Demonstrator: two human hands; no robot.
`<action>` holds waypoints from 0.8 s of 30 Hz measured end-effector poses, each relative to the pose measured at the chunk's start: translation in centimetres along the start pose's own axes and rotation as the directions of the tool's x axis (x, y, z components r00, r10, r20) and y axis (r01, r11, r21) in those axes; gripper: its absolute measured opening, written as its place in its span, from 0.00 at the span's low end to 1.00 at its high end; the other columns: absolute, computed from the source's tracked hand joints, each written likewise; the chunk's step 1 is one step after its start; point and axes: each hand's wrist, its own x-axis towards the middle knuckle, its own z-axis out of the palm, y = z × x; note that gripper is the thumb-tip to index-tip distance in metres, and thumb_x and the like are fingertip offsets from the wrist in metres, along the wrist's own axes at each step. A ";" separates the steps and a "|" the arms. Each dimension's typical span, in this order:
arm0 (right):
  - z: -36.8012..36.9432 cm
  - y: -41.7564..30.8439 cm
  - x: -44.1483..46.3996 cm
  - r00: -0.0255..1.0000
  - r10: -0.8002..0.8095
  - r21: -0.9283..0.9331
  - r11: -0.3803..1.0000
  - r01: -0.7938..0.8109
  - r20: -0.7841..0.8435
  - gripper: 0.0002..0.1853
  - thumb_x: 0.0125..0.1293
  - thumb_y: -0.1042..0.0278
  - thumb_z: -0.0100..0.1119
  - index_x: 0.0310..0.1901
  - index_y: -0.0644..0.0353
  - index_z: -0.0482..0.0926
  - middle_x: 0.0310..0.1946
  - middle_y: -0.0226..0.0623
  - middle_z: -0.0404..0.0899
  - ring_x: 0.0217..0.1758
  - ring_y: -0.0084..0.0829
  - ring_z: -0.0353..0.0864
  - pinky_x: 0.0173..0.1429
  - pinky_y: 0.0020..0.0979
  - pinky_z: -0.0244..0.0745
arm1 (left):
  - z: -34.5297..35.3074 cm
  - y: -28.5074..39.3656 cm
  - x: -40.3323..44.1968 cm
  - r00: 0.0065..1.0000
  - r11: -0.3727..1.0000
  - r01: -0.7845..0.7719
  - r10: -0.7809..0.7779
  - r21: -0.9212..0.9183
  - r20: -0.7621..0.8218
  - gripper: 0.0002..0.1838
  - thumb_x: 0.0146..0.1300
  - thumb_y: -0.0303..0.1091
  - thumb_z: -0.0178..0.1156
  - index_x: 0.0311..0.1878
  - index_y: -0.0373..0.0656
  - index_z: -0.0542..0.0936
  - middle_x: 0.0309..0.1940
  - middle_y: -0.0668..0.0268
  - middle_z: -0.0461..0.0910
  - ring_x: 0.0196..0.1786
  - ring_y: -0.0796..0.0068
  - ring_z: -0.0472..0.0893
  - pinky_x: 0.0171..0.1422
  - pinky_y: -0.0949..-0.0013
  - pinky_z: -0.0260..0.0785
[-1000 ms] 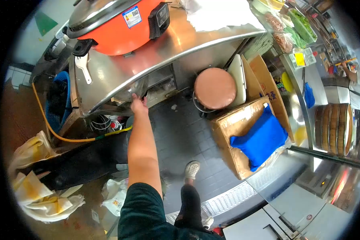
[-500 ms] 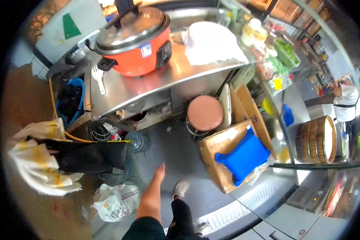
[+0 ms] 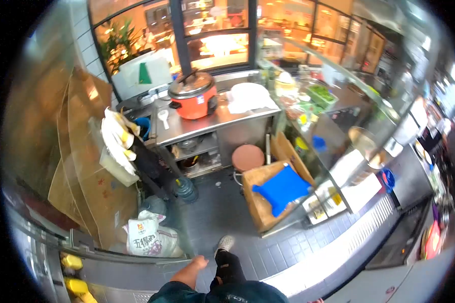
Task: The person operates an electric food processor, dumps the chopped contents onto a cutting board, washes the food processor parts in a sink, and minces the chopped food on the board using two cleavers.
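My left hand [image 3: 199, 261] hangs low in front of my body, over the dark tiled floor [image 3: 212, 212]. It is small and blurred; nothing shows in it, and its finger pose is unclear. A white woven sack with printed characters [image 3: 149, 237] lies nearest to it, to the left and apart from it. Of my right hand, at most a sliver of skin [image 3: 316, 301] appears at the bottom edge. My light shoe [image 3: 224, 243] is on the floor just beyond the left hand.
A steel counter [image 3: 174, 129] holds a red rice cooker [image 3: 193, 103] and a white cloth [image 3: 250, 97]. Below stand a round-topped stool [image 3: 247, 157], a cardboard box [image 3: 258, 214] with a blue bag [image 3: 284, 188], and a water jug [image 3: 186, 190]. Cardboard sheets [image 3: 93, 171] lean left; a person [image 3: 414, 121] is right.
The counter, cooker and box now look smaller and farther off. Windows and cardboard sheets have come into view. My left hand appears lower in the picture.
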 end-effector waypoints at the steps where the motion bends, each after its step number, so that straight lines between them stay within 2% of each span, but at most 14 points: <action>1: -1.0 -0.2 -1.2 1.000 -0.001 -0.069 0.998 0.003 0.031 0.21 0.71 0.51 0.62 0.49 0.64 0.85 0.48 0.54 0.84 0.62 0.51 0.75 0.72 0.51 0.67 | 0.2 1.4 -1.1 0.997 0.998 -0.058 0.059 0.035 -0.040 0.30 0.70 0.58 0.56 0.49 0.36 0.87 0.52 0.49 0.86 0.58 0.47 0.83 0.64 0.49 0.74; 2: -2.9 -2.1 -3.6 1.000 0.005 0.022 1.000 -0.005 -0.022 0.21 0.71 0.51 0.61 0.49 0.64 0.86 0.55 0.56 0.82 0.67 0.57 0.72 0.75 0.50 0.64 | 0.8 2.7 -2.3 0.999 0.996 -0.047 0.046 0.071 0.017 0.30 0.70 0.58 0.56 0.49 0.37 0.87 0.51 0.49 0.86 0.57 0.46 0.83 0.63 0.49 0.75; 3: -2.7 -1.9 -5.1 0.996 0.082 0.010 0.997 -0.082 0.037 0.21 0.71 0.53 0.61 0.49 0.65 0.86 0.59 0.55 0.80 0.70 0.58 0.69 0.78 0.53 0.60 | 1.5 4.0 -3.2 0.996 0.991 -0.056 0.046 0.124 0.082 0.29 0.69 0.58 0.56 0.50 0.38 0.88 0.51 0.49 0.86 0.56 0.46 0.84 0.62 0.49 0.75; 4: -3.7 -3.4 -7.0 0.981 0.188 0.100 0.976 -0.192 0.051 0.20 0.74 0.57 0.58 0.53 0.66 0.84 0.59 0.59 0.80 0.70 0.57 0.70 0.77 0.55 0.62 | 2.0 4.8 -3.9 0.982 0.971 -0.146 0.118 0.189 0.149 0.29 0.69 0.58 0.57 0.49 0.39 0.88 0.51 0.49 0.86 0.55 0.46 0.84 0.61 0.49 0.76; 5: -0.3 -1.0 -8.3 0.950 0.247 0.306 0.935 -0.181 -0.193 0.21 0.66 0.51 0.66 0.31 0.65 0.86 0.44 0.52 0.86 0.68 0.52 0.75 0.71 0.44 0.70 | 2.2 5.6 -4.5 0.956 0.936 -0.242 0.185 0.257 0.226 0.28 0.68 0.58 0.57 0.49 0.39 0.88 0.50 0.49 0.86 0.55 0.46 0.84 0.60 0.49 0.76; 6: -0.1 -1.1 -9.5 0.935 0.310 0.278 0.926 -0.256 -0.174 0.25 0.67 0.46 0.65 0.29 0.65 0.87 0.43 0.53 0.87 0.70 0.51 0.73 0.72 0.43 0.69 | 3.4 5.6 -4.1 0.917 0.827 -0.372 0.259 0.421 0.302 0.27 0.67 0.57 0.58 0.48 0.40 0.88 0.49 0.49 0.86 0.54 0.46 0.84 0.60 0.49 0.76; 7: -1.6 -2.6 -10.0 0.926 0.371 0.294 0.894 -0.337 -0.067 0.26 0.67 0.43 0.64 0.33 0.65 0.87 0.46 0.52 0.87 0.71 0.51 0.72 0.74 0.43 0.68 | 3.6 7.0 -3.2 0.871 0.674 -0.484 0.306 0.559 0.385 0.26 0.66 0.56 0.59 0.48 0.41 0.88 0.47 0.49 0.87 0.54 0.46 0.84 0.60 0.49 0.76; 8: 0.0 -1.3 -10.0 0.920 0.381 0.262 0.900 -0.347 -0.092 0.29 0.67 0.37 0.63 0.37 0.64 0.88 0.44 0.52 0.87 0.70 0.55 0.72 0.75 0.44 0.66 | 2.8 9.0 -3.4 0.822 0.634 -0.563 0.361 0.530 0.441 0.26 0.65 0.55 0.60 0.48 0.40 0.88 0.47 0.49 0.86 0.55 0.45 0.84 0.61 0.50 0.76; 9: -0.1 -1.1 -9.8 0.912 0.411 0.274 0.877 -0.394 -0.004 0.31 0.67 0.35 0.61 0.42 0.63 0.89 0.49 0.51 0.87 0.73 0.55 0.69 0.78 0.44 0.63 | 1.8 10.4 -3.7 0.769 0.598 -0.632 0.407 0.493 0.492 0.26 0.65 0.54 0.61 0.49 0.39 0.87 0.48 0.48 0.86 0.55 0.45 0.83 0.61 0.50 0.76; 12: -0.8 0.2 -7.4 0.919 0.393 0.249 0.887 -0.390 0.041 0.32 0.67 0.34 0.61 0.51 0.60 0.87 0.55 0.53 0.84 0.77 0.53 0.63 0.80 0.44 0.60 | 1.2 17.0 -3.0 0.791 0.725 -0.611 0.558 0.317 0.251 0.24 0.67 0.46 0.60 0.57 0.38 0.82 0.47 0.40 0.83 0.51 0.39 0.82 0.52 0.44 0.74; 15: -5.1 0.7 -2.6 0.914 0.396 0.257 0.878 -0.404 0.084 0.32 0.67 0.35 0.62 0.59 0.56 0.84 0.64 0.59 0.77 0.82 0.52 0.56 0.81 0.44 0.59 | 0.1 26.5 -0.4 0.760 0.727 -0.650 0.621 0.220 0.193 0.23 0.67 0.48 0.61 0.49 0.33 0.84 0.45 0.40 0.84 0.50 0.36 0.82 0.51 0.43 0.74; 18: -9.0 1.8 0.7 0.893 0.449 0.347 0.843 -0.410 -0.034 0.32 0.67 0.35 0.63 0.58 0.56 0.84 0.66 0.58 0.75 0.81 0.52 0.59 0.80 0.44 0.60 | -0.9 37.5 2.0 0.527 0.526 -0.838 0.849 0.149 -0.034 0.24 0.67 0.48 0.61 0.42 0.30 0.84 0.38 0.38 0.83 0.45 0.31 0.81 0.47 0.43 0.74; 21: -10.4 5.1 2.9 0.843 0.530 0.326 0.816 -0.477 -0.095 0.32 0.65 0.36 0.64 0.58 0.55 0.84 0.66 0.60 0.75 0.79 0.52 0.62 0.79 0.43 0.62 | -3.2 52.9 3.0 0.609 0.558 -0.791 0.754 0.251 0.244 0.25 0.64 0.51 0.63 0.52 0.37 0.85 0.49 0.45 0.85 0.55 0.44 0.82 0.62 0.51 0.75; 24: -12.0 7.0 3.3 0.752 0.652 0.226 0.751 -0.621 -0.100 0.30 0.65 0.36 0.65 0.56 0.54 0.85 0.64 0.56 0.77 0.77 0.51 0.65 0.79 0.43 0.63 | -4.6 67.3 0.5 0.406 0.343 -0.908 0.864 0.242 0.299 0.24 0.66 0.48 0.63 0.53 0.35 0.83 0.49 0.43 0.84 0.56 0.42 0.82 0.62 0.50 0.74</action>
